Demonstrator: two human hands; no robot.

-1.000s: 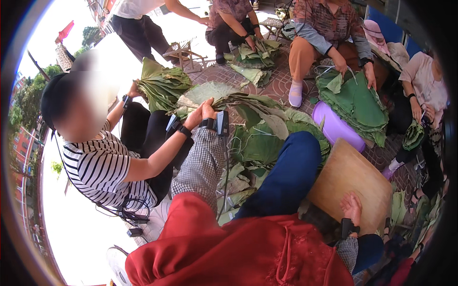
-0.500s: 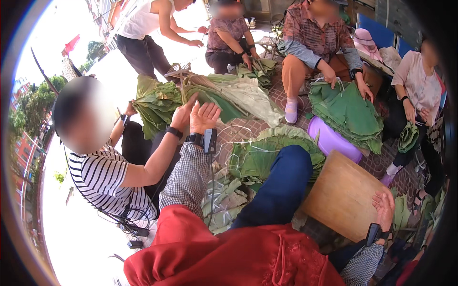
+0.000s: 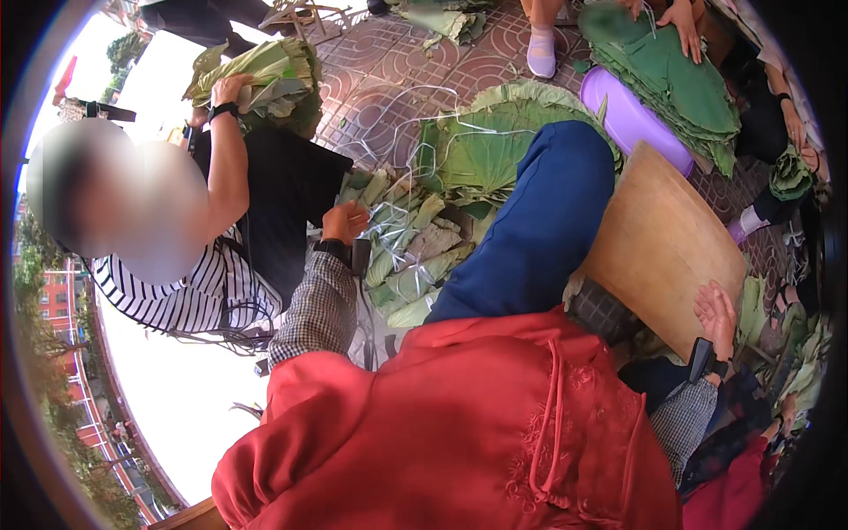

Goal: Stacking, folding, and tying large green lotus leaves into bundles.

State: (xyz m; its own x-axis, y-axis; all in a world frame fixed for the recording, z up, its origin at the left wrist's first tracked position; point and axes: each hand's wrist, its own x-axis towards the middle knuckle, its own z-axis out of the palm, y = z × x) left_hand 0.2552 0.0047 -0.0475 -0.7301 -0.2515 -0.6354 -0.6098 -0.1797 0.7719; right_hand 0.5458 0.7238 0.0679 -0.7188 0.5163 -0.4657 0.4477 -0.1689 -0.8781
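Note:
My left hand [image 3: 345, 221] hangs beside several tied bundles of folded leaves [image 3: 422, 281]. Its fingers are loosely bent and I see nothing in them. White string [image 3: 408, 258] runs over these bundles. My right hand [image 3: 716, 316] lies at the right edge of a wooden board [image 3: 667, 243], palm turned up, fingers apart and holding nothing. Past my blue-trousered knee lies a flat stack of large green leaves [image 3: 481, 146], with loops of white string across and beside it. Both my wrists carry black devices on straps.
To the left, a person in a striped top [image 3: 163, 296] grips a leaf bundle [image 3: 265, 84]. A purple basin [image 3: 623, 106] stands beyond the board. Another person's hands rest on a green leaf stack [image 3: 676, 93] at the upper right. A folding stool [image 3: 305, 16] stands far off.
My view has tipped downward. My left hand has dropped from its raised, open-palmed position to beside the tied bundles. The neighbour's leaf bundle is now gathered upright before them. My right hand stays by the board.

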